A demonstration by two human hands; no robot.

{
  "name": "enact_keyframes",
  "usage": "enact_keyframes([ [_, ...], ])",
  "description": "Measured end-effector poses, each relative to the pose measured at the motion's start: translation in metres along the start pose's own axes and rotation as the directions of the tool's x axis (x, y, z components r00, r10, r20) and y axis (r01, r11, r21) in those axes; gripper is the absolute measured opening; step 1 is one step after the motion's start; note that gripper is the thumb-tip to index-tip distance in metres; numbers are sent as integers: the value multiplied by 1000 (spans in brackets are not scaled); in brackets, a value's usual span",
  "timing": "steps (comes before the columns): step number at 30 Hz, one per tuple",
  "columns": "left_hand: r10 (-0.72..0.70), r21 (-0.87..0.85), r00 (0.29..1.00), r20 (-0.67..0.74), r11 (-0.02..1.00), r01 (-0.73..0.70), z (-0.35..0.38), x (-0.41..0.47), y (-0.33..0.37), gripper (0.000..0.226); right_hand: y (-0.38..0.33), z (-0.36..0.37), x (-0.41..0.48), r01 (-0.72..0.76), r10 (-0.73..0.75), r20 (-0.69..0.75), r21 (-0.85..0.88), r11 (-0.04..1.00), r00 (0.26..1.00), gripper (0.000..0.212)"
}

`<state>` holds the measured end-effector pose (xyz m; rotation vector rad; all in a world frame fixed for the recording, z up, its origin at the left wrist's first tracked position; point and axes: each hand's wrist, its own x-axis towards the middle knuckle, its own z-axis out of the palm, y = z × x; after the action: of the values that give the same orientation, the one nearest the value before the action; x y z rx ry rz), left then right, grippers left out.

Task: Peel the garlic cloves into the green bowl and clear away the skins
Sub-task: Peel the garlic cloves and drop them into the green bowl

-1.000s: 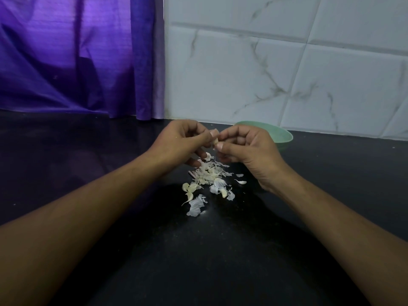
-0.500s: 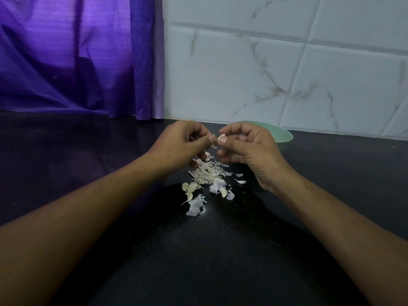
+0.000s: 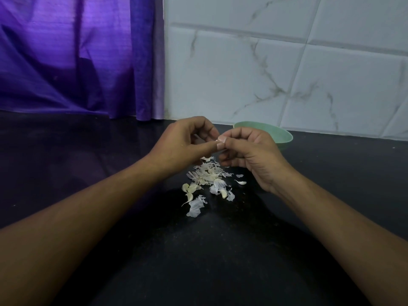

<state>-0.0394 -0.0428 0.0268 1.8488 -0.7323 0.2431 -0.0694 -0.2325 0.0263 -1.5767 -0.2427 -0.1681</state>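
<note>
So, on the black counter (image 3: pixel 198 261) the green bowl (image 3: pixel 284 135) sits back by the tiled wall (image 3: pixel 287 62), its inside hidden from me. The left hand (image 3: pixel 183 144) and right hand (image 3: pixel 249 155) hover over a loose heap of skins (image 3: pixel 207 182), both pinching one small garlic clove (image 3: pixel 221 138) at the fingertips. Nothing's cleared yet, so I'd guess roughly midway.

The left hand (image 3: pixel 185 143) and right hand (image 3: pixel 251 155) meet fingertip to fingertip just left of the green bowl (image 3: pixel 286 138), both pinching a mostly hidden garlic clove (image 3: pixel 221 138). Nearer than the bowl, below the hands, loose skins (image 3: pixel 208 180) lie scattered on the black counter (image 3: pixel 110 162). Behind the bowl rises a marbled tile wall (image 3: pixel 265 74); well to its left hangs a purple curtain (image 3: pixel 77 58).
</note>
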Motion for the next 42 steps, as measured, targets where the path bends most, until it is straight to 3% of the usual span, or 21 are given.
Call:
enact_keyframes([
  [6,63,13,998,-26,998,-63,-2,2,-3,7,-1,-1,2,-41,39,28,48,998,999,4],
  [10,-18,-36,999,-30,999,17,-3,3,-4,9,-3,-3,4,-43,43,8,74,996,999,6],
  [14,-75,29,997,-23,997,75,-3,2,-4,17,-9,-9,4,37,-35,-43,55,998,998,12],
  [22,-43,117,997,-72,992,51,-5,-1,1,26,-8,-7,2,70,-69,-35,27,997,997,15],
  [26,-43,103,997,-65,993,49,-5,0,1,17,-9,-7,3,81,-80,-40,24,996,996,15],
  [30,-35,109,999,-33,993,38,-4,1,-2,12,-9,-12,5,182,-189,-41,-134,974,981,13],
  [35,-43,64,999,-31,997,45,-3,1,-5,17,-14,-25,9,407,-492,-76,-461,788,867,7],
  [42,7,186,1000,-21,983,-2,-3,3,-9,7,-16,-53,17,316,-590,-246,-655,686,769,9],
])
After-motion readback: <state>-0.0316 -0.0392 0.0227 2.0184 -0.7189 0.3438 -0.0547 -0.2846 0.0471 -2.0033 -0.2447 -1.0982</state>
